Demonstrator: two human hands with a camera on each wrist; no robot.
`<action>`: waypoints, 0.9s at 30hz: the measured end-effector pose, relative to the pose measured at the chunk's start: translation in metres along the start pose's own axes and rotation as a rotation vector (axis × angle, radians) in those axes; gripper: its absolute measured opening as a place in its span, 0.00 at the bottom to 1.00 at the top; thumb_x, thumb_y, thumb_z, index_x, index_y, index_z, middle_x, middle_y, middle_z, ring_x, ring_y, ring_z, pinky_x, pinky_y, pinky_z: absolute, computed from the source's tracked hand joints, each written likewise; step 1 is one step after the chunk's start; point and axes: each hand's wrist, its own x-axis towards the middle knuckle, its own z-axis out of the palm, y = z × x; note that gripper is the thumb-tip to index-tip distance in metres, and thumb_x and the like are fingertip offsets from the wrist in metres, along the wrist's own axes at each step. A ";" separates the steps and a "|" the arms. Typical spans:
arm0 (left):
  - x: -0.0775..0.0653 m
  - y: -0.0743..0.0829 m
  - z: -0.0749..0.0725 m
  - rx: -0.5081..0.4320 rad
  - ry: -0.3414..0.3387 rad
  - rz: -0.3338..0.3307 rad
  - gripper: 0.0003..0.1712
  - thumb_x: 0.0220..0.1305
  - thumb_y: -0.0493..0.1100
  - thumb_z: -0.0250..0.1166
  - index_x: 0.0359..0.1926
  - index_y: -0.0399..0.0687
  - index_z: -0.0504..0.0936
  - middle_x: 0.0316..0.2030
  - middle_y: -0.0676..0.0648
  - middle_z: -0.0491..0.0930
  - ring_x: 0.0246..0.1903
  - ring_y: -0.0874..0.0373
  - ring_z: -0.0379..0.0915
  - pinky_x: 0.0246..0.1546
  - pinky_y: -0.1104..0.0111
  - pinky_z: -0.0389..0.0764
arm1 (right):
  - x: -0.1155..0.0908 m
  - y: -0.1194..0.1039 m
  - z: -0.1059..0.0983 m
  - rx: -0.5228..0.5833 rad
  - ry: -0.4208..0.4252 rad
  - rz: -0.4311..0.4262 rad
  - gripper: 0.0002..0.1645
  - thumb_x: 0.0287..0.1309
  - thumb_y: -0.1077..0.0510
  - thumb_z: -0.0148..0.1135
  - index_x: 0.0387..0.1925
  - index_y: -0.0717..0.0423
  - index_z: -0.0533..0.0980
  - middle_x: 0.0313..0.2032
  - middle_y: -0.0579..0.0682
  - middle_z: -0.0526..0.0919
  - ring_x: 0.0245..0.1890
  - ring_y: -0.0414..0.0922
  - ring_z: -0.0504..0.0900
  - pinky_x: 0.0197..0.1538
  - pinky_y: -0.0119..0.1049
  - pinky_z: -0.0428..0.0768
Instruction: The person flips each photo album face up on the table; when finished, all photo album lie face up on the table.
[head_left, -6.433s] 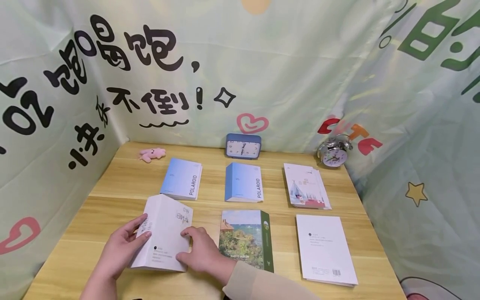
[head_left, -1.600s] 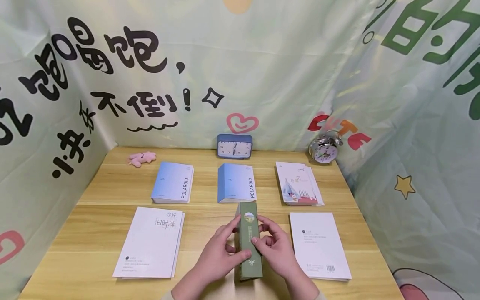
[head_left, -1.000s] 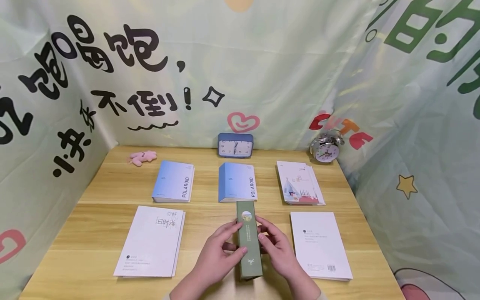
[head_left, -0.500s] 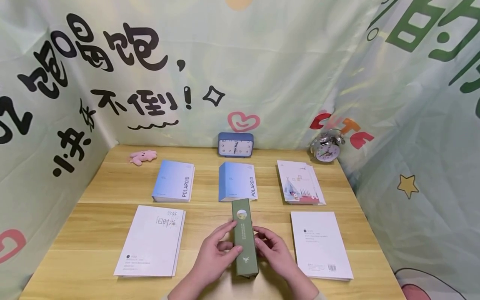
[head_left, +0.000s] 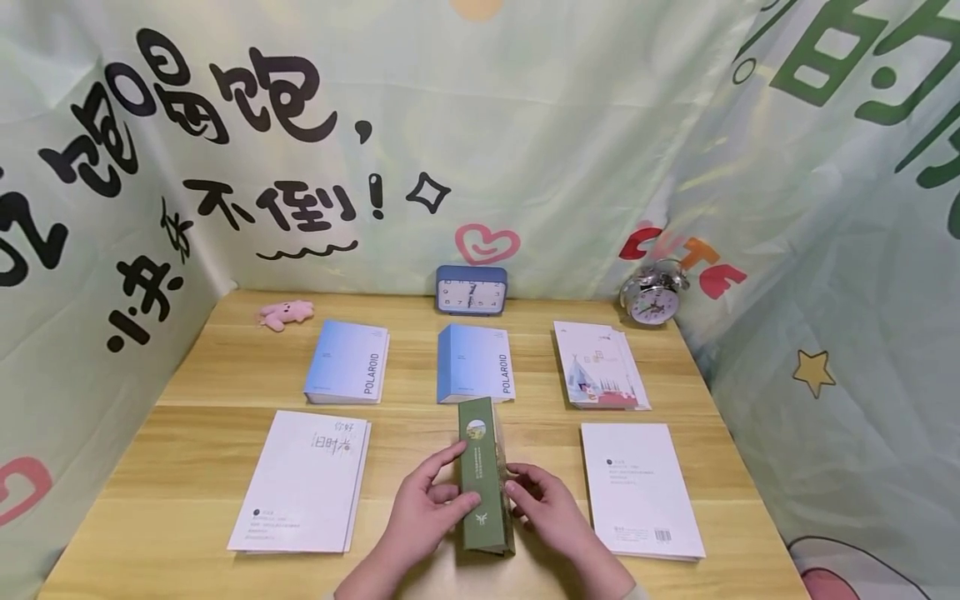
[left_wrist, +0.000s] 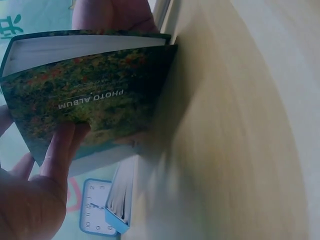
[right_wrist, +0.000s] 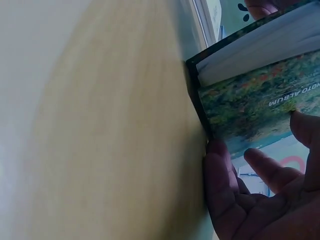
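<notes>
A green photo album stands on edge at the front middle of the table, its spine turned up and leaning slightly left. My left hand grips it from the left, thumb against the spine. On the other side my right hand holds the right cover between thumb and curled fingers. The left wrist view shows the painted cover of the photo album with page edges above it. In the right wrist view, fingers reach the lower edge of the same photo album.
White albums lie left and right of the hands. Behind are two blue albums and an illustrated one. A blue clock, silver alarm clock and pink toy stand at the back.
Earlier both hands held the left white album, now lying flat. The green photo album, flat then, has been raised on edge and lately shifted slightly left, its right cover coming into view.
</notes>
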 end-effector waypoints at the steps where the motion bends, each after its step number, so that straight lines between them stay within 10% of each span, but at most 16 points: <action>1: 0.001 -0.002 -0.001 -0.008 -0.006 0.000 0.41 0.64 0.28 0.73 0.76 0.37 0.69 0.75 0.24 0.59 0.46 0.49 0.89 0.43 0.61 0.89 | 0.000 0.000 -0.001 -0.003 0.007 -0.005 0.26 0.76 0.58 0.63 0.65 0.73 0.74 0.45 0.59 0.86 0.32 0.49 0.85 0.29 0.38 0.84; 10: 0.000 -0.009 -0.006 0.028 -0.001 -0.002 0.39 0.65 0.29 0.72 0.75 0.33 0.70 0.69 0.24 0.66 0.44 0.52 0.88 0.45 0.62 0.89 | -0.001 0.002 -0.002 -0.133 0.088 -0.042 0.28 0.70 0.57 0.70 0.62 0.72 0.77 0.44 0.56 0.86 0.36 0.43 0.83 0.37 0.34 0.83; 15: 0.001 -0.016 -0.009 0.176 0.074 0.035 0.33 0.66 0.34 0.73 0.71 0.37 0.76 0.68 0.29 0.68 0.50 0.46 0.80 0.44 0.64 0.89 | -0.001 0.001 -0.002 -0.265 0.115 -0.032 0.32 0.66 0.54 0.74 0.64 0.68 0.77 0.41 0.51 0.82 0.34 0.41 0.77 0.36 0.32 0.78; 22: 0.001 -0.027 -0.016 0.569 0.079 -0.056 0.31 0.60 0.43 0.80 0.65 0.50 0.84 0.64 0.31 0.72 0.62 0.30 0.73 0.57 0.39 0.80 | -0.003 0.001 -0.002 -0.486 0.141 -0.048 0.33 0.60 0.53 0.79 0.64 0.62 0.80 0.40 0.48 0.79 0.28 0.37 0.70 0.29 0.33 0.71; 27: 0.002 -0.027 -0.018 0.611 0.043 -0.082 0.31 0.60 0.42 0.80 0.65 0.48 0.84 0.65 0.31 0.73 0.64 0.29 0.71 0.59 0.35 0.76 | -0.003 0.002 0.000 -0.527 0.145 -0.052 0.32 0.57 0.55 0.81 0.61 0.62 0.82 0.38 0.47 0.78 0.27 0.36 0.69 0.29 0.32 0.72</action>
